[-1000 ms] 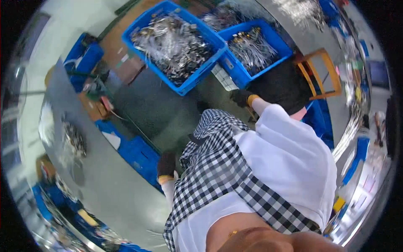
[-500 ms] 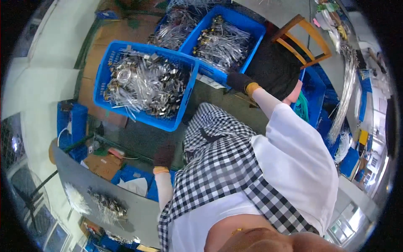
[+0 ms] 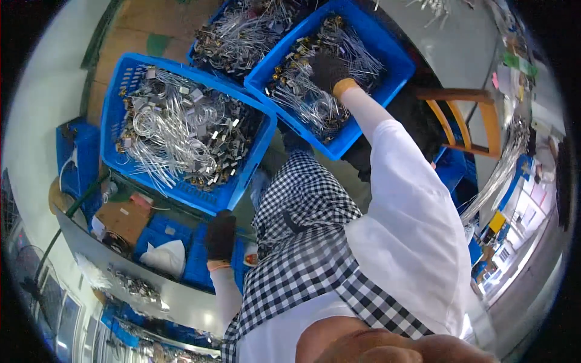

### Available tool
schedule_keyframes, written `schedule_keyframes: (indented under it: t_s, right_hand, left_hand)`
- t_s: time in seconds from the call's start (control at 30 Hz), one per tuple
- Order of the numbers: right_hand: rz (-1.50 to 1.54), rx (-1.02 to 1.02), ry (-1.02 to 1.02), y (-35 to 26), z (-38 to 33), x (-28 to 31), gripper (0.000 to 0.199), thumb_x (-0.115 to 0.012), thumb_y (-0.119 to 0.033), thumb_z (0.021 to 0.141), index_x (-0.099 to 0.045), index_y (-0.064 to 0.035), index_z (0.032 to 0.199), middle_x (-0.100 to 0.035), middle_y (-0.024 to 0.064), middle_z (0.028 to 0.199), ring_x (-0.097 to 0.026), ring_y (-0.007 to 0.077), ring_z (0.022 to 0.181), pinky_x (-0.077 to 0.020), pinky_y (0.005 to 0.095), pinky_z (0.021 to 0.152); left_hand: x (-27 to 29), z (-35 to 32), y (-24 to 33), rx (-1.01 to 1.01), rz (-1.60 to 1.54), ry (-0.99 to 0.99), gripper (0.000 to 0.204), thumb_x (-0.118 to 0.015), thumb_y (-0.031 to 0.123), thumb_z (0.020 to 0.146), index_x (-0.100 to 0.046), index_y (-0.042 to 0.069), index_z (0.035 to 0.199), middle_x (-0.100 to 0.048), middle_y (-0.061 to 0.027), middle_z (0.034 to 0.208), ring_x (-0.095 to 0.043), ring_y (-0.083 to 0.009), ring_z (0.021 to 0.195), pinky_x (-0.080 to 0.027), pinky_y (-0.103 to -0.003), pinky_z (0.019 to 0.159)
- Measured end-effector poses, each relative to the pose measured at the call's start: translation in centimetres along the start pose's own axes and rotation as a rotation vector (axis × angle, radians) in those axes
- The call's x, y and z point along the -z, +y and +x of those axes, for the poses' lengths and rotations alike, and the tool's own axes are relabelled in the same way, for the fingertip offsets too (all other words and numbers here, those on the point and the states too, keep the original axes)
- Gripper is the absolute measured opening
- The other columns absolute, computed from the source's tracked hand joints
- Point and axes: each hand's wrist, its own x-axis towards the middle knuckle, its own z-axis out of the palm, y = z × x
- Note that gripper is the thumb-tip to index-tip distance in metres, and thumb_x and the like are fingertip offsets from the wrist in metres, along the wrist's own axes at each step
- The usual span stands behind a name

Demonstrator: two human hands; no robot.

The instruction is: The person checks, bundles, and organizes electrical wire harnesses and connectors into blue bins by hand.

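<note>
My right hand point(image 3: 330, 71), in a dark knitted glove with a yellowish cuff, reaches into a blue plastic crate point(image 3: 393, 68) at the upper right. It rests on clear cable-like strands with small brass-coloured ends; its fingertips are hidden among them. My left hand point(image 3: 220, 237), gloved the same way, hangs by the near corner of a second blue crate point(image 3: 111, 115). Whether it touches the rim, and how its fingers are bent, is unclear. That crate holds a heap of coiled clear strands point(image 3: 175, 130) with small metal blocks.
Behind the two crates is a third container of similar strands point(image 3: 248, 39). A wooden chair point(image 3: 463, 121) stands at right, near long hanging strands point(image 3: 505, 163). On my left is a grey table point(image 3: 187, 302), with a cardboard box point(image 3: 121, 221) and a white bag point(image 3: 164, 257) beyond it.
My right hand has moved from the near rim of the right crate onto the strands inside. My view has shifted, and both crates now appear larger. My left hand stays low, now beside the left crate's corner.
</note>
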Motion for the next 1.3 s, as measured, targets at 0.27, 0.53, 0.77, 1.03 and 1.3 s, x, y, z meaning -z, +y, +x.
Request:
schedule_keyframes:
  t_s: [0.27,0.53,0.77,1.03,1.3]
  right_hand:
    - [0.097,-0.243,-0.283,4.1,-0.6,-9.7,0.024,-0.061,-0.023,0.087,-0.075,-0.0092,0.101,-0.075,0.0184,0.102,-0.073,0.0367,0.096,-0.0567,0.0499,0.085]
    - [0.113,-0.278,-0.123,3.1,1.2,-10.4,0.028,-0.064,-0.022,0.084,-0.074,-0.0085,0.106,-0.073,0.0188,0.101,-0.071,0.0350,0.096,-0.0544,0.0500,0.083]
    - [-0.004,-0.366,0.157,6.5,2.7,-10.0,0.079,-0.083,-0.038,0.074,-0.052,-0.0066,0.139,-0.056,0.0200,0.133,-0.050,0.0377,0.128,-0.0432,0.0533,0.103]
    - [0.193,-0.452,0.031,7.6,4.5,-13.7,0.035,-0.047,-0.018,0.097,-0.065,-0.0050,0.123,-0.062,0.0214,0.132,-0.054,0.0388,0.127,-0.0351,0.0542,0.112]
    - [0.165,-0.163,0.087,9.9,2.0,-12.5,0.033,-0.069,-0.035,0.083,-0.068,-0.0107,0.105,-0.073,0.0158,0.105,-0.071,0.0350,0.093,-0.0551,0.0516,0.081]
  left_hand:
    - [5.0,6.9,9.6,-0.255,-0.155,0.133,0.031,-0.053,0.016,0.101,-0.062,0.006,0.129,-0.063,-0.0154,0.131,-0.060,-0.0346,0.120,-0.050,-0.042,0.101]
    - [6.2,8.3,9.6,0.033,-0.394,0.110,0.031,-0.057,0.013,0.098,-0.064,0.005,0.127,-0.065,-0.0162,0.129,-0.062,-0.0323,0.118,-0.051,-0.041,0.102]
    - [7.6,9.1,10.9,-0.115,-0.181,0.072,0.028,-0.057,0.015,0.099,-0.065,0.004,0.124,-0.067,-0.0166,0.125,-0.064,-0.0335,0.114,-0.053,-0.041,0.097]
    - [7.8,10.0,11.7,-0.057,-0.328,0.062,0.026,-0.057,0.016,0.100,-0.066,0.004,0.121,-0.066,-0.0166,0.126,-0.064,-0.0332,0.115,-0.053,-0.041,0.097]
    - [6.1,9.2,10.2,-0.141,-0.270,0.223,0.015,-0.061,0.013,0.094,-0.065,0.006,0.107,-0.066,-0.0150,0.121,-0.065,-0.0351,0.107,-0.054,-0.043,0.091]
